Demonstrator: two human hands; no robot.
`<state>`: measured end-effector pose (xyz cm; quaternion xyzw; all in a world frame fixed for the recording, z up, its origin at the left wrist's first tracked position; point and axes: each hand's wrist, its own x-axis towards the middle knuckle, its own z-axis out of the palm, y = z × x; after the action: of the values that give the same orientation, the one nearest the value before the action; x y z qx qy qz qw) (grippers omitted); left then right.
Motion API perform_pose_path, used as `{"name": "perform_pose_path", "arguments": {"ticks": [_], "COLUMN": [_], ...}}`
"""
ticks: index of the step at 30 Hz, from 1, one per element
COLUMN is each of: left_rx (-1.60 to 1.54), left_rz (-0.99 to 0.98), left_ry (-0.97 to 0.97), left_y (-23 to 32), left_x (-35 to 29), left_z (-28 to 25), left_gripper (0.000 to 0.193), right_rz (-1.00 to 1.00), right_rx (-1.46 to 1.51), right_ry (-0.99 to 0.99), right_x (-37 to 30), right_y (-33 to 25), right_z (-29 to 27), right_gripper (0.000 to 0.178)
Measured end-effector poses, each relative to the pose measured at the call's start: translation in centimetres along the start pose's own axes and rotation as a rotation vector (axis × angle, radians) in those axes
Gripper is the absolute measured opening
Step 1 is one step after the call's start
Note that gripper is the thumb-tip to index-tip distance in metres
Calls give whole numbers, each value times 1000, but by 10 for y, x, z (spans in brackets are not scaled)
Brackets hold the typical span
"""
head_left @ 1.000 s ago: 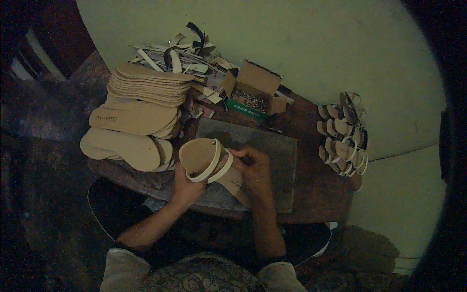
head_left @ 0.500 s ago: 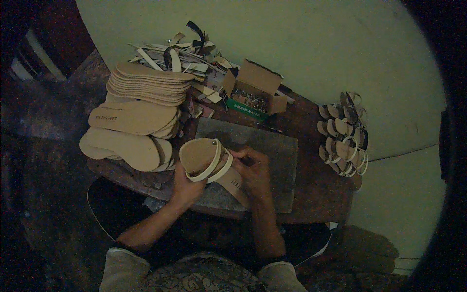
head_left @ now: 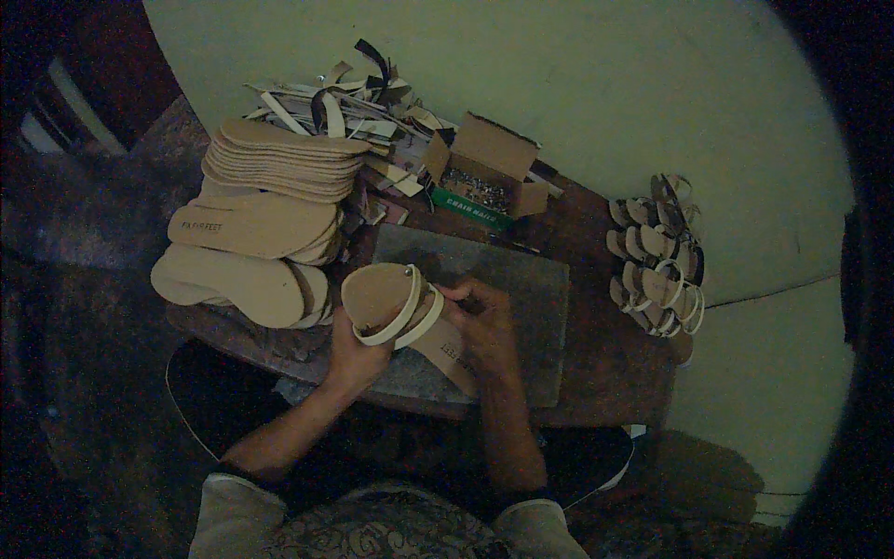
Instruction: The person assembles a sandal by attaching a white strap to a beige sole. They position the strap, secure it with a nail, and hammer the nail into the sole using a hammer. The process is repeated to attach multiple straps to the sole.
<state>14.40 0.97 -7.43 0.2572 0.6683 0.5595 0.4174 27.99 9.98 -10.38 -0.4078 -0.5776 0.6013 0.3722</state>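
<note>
A tan sandal (head_left: 375, 296) with two cream straps (head_left: 416, 321) is held up over a grey board (head_left: 531, 317), its toe end pointing to the far left. My left hand (head_left: 356, 361) grips the sole's near left edge, fingers hidden underneath. With thumb and bent fingers, my right hand (head_left: 482, 321) pinches at the right side of the straps; what exactly sits between the fingertips is too dim to make out. A small round stud shows at the top of the front strap. The heel end slopes down beside my right wrist.
Stacked tan insoles (head_left: 270, 182) stand on the left of the dark wooden table (head_left: 615, 391). Behind them lies a heap of strap offcuts (head_left: 372, 116). An open carton of small metal nails (head_left: 480, 191) sits at the back. Several strapped sandals (head_left: 656, 265) are bunched at the right edge.
Almost nothing differs. Both hands and the sandal keep their places, with only a very slight shift to the left.
</note>
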Motion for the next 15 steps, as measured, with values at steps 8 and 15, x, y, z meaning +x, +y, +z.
{"name": "perform_pose_path", "arguments": {"ticks": [8, 15], "left_rx": [-86, 7], "left_rz": [39, 18], "left_ry": [-29, -21], "left_y": [-1, -1], "left_x": [0, 0], "left_z": [0, -1], "left_gripper": [38, 33], "right_rz": [6, 17], "right_rx": [155, 24], "right_ry": [-4, 18], "right_x": [-3, -3], "right_y": [-8, -18], "right_z": [4, 6], "right_gripper": [8, 9]}}
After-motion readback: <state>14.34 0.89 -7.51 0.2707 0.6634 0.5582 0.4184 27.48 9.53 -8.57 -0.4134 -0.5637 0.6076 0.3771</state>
